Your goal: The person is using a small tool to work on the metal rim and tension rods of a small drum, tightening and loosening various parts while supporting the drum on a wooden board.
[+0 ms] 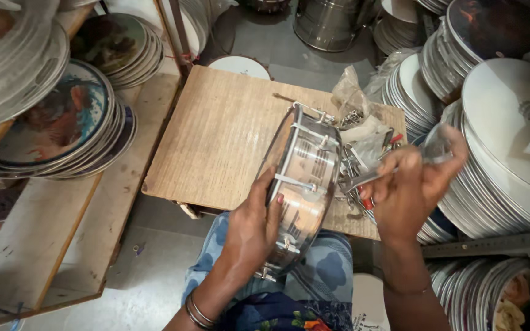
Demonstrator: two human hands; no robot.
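Shiny metal drum shell on edge over wooden board.

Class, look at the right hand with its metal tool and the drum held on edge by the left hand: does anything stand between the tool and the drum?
Nothing visible does. The tool reaches straight from the right hand to the drum.

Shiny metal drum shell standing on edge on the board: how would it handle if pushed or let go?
The drum is round and stands on its rim, so it would probably roll or tip if the left hand released it. Its polished metal looks slippery. It is probably stiff, and light for its size if hollow, which cannot be confirmed here.
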